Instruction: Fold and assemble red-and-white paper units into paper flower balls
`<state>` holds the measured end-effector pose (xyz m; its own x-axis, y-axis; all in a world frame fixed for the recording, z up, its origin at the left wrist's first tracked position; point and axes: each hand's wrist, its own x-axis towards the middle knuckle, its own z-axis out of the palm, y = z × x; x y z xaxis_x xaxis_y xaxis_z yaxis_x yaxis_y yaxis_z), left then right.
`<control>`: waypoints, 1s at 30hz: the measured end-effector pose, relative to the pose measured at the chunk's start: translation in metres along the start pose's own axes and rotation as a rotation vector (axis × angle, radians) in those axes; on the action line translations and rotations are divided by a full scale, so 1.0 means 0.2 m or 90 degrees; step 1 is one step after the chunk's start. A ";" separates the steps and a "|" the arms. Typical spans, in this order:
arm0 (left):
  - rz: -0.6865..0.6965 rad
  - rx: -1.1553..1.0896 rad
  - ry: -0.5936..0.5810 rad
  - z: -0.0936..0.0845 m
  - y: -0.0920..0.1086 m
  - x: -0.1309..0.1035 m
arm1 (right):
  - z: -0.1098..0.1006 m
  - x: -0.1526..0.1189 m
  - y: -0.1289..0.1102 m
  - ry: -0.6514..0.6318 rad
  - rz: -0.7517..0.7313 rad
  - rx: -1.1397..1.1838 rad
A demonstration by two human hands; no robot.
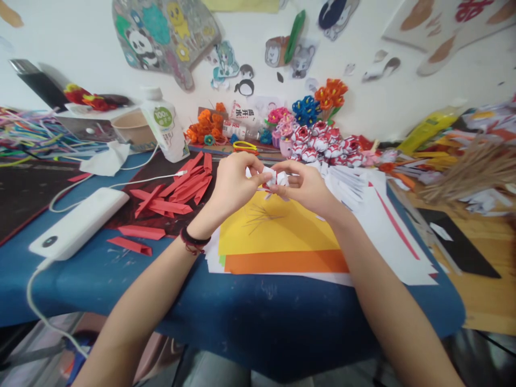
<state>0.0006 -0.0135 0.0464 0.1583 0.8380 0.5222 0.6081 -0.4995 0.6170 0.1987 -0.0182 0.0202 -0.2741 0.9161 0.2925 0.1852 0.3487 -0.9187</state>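
Both hands meet over the yellow paper (282, 231), holding a small red-and-white paper flower (278, 180) between them. My left hand (237, 180) pinches its left side with thumb and fingers. From the right, my right hand (308, 183) grips it with bent fingers, which partly hide it. Thin brown wires (262, 217) lie loose on the yellow sheet just below. To the left is a pile of folded red paper strips (173, 191). Folded white paper pieces (344, 185) lie right of my right hand. Behind stand several finished red-and-white paper flowers (322, 142).
A white power bank (80, 223) with a cable lies on the blue table (258, 312) at the left. A white bottle (163, 126) and a paper cup (135, 126) stand behind it. White sheets (395, 242) and bundled brown stems (475, 161) are at the right.
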 end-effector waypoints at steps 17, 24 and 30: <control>-0.077 -0.255 -0.110 0.01 -0.01 0.01 | -0.03 0.02 0.02 0.014 -0.035 0.014; 0.009 -0.082 -0.056 0.02 -0.03 0.02 | -0.01 0.01 0.02 0.070 -0.054 -0.062; 0.141 0.013 0.013 0.03 -0.02 0.00 | 0.01 0.00 0.00 0.087 -0.042 -0.040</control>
<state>0.0032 -0.0105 0.0402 0.2743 0.7031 0.6561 0.5760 -0.6665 0.4734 0.1973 -0.0175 0.0194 -0.1574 0.9080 0.3883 0.2312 0.4161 -0.8794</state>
